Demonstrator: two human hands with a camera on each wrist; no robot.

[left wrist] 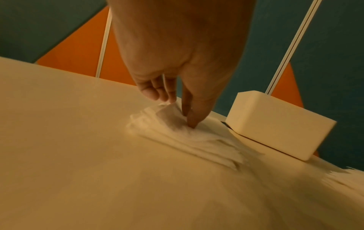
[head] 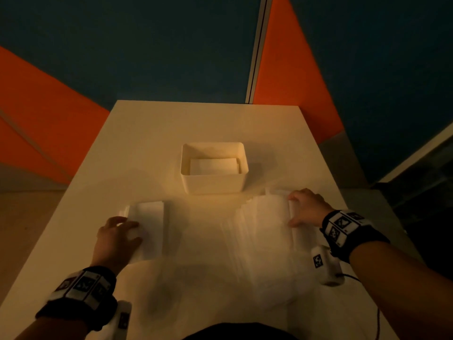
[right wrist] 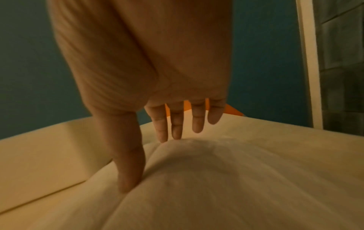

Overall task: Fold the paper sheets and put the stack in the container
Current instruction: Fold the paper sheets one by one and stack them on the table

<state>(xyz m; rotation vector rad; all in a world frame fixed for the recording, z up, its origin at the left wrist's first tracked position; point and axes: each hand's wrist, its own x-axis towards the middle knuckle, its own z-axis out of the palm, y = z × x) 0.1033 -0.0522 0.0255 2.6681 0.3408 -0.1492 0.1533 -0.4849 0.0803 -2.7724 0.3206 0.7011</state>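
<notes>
So the left hand (head: 115, 238) has its fingertips (left wrist: 192, 123) pushed down onto the folded paper stack (head: 148, 224), thumb and index pressing into the top layers while the other fingers hang loose just above it. Fingers are mostly straight, more pressing than grabbing. From the left wrist view you can see the stack is a bunch of thin layers, a bit fanned at the edges, lying flat on the white table (head: 147, 133).

The right hand (head: 306, 207) is over on the other side, fingers (right wrist: 177, 124) spread and straight, with the thumb and the first two fingertips touching the right edge of a big unfolded paper sheet (head: 264, 231). The sheet bulges up a little under the palm in the right wrist view. Can't really tell if it's pinching the edge or just resting on it, looks like resting.

The sheet is spread flat across the near right part of the table, well apart from the folded stack on the left. Between and behind them, further up the table, sits the white container (head: 213, 168), open top, with some folded paper (head: 213, 165) already lying in the bottom. Neither hand touches it.

Both wrists have black bands with marker tags, and the room behind is teal and orange panels
</notes>
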